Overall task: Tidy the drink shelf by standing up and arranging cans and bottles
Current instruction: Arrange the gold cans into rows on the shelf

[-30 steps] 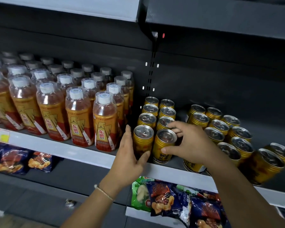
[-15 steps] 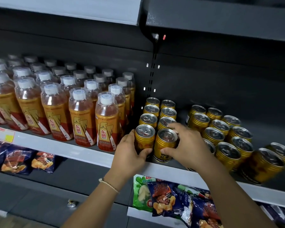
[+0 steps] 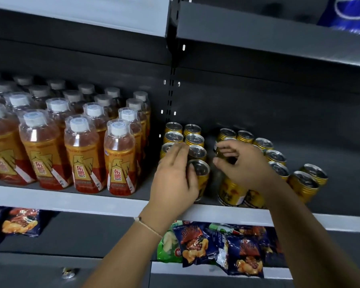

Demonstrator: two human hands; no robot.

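Note:
Gold cans stand in two groups on the grey shelf (image 3: 71, 201). The left group of gold cans (image 3: 193, 140) forms two neat columns. My left hand (image 3: 175, 179) lies over its front-left can, hiding it, with fairly straight fingers reaching back over the can tops and the thumb against the front-right can (image 3: 202, 173). The right group of gold cans (image 3: 275, 156) runs diagonally, and two more cans (image 3: 306, 183) sit apart at its right. My right hand (image 3: 245, 165) curls its fingers and thumb round the top of a gold can (image 3: 222, 153) near that group's front.
Several rows of orange drink bottles (image 3: 81, 152) with white caps fill the shelf's left half, upright. Snack bags (image 3: 216, 246) lie on the lower shelf. A dark back panel and an upper shelf (image 3: 258, 32) close in the space above; a blue package (image 3: 349, 13) sits top right.
My left hand has slid from the side of the front-left can onto the can tops. My right hand has left the front-right can and moved right to the other group.

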